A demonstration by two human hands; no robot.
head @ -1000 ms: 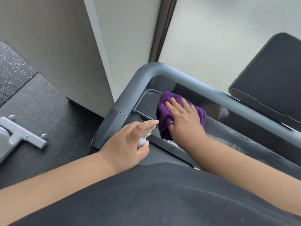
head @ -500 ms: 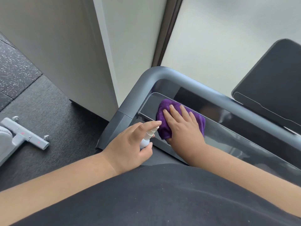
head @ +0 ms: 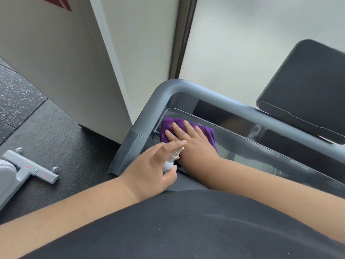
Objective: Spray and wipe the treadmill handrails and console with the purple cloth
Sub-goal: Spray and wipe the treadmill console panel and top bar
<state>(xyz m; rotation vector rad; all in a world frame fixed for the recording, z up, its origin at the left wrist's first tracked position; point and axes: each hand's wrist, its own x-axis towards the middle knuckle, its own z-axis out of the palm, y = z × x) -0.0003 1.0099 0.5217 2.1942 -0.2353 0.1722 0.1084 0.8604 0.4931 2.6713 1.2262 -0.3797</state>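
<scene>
Black fabric of the person's shirt (head: 186, 227) fills the nearest ground, both bare forearms reaching out over it. I note the left hand (head: 151, 169) closest in, fingers curled round a small white spray bottle (head: 171, 157), index finger laid over the nozzle top, thumb tucked under the bottle's body. Nozzle points toward the other hand, almost touching it.

Just beyond and to the right of the left hand, the right hand (head: 192, 143) lies flat with fingers straight and spread, pressing down on a bunched purple microfibre cloth (head: 168, 128). Cloth sits on the glossy dark console panel of the treadmill (head: 261, 146), at that panel's left end, tucked into the corner where the panel meets the rail. The two hands are close together, not clasped.

Left of and past both hands runs the grey curved tubular handrail (head: 168, 94), bending from the side up and across behind the cloth. Far right of the right hand, a dark flat rounded-corner screen (head: 308, 90) stands tilted above the rail.

Well left of the left hand, on the black rubber gym floor (head: 56, 131), I see the grey metal foot of another machine (head: 28, 167) with red marks. Furthest back, pale wall panels (head: 65, 53) and a frosted window (head: 242, 38).
</scene>
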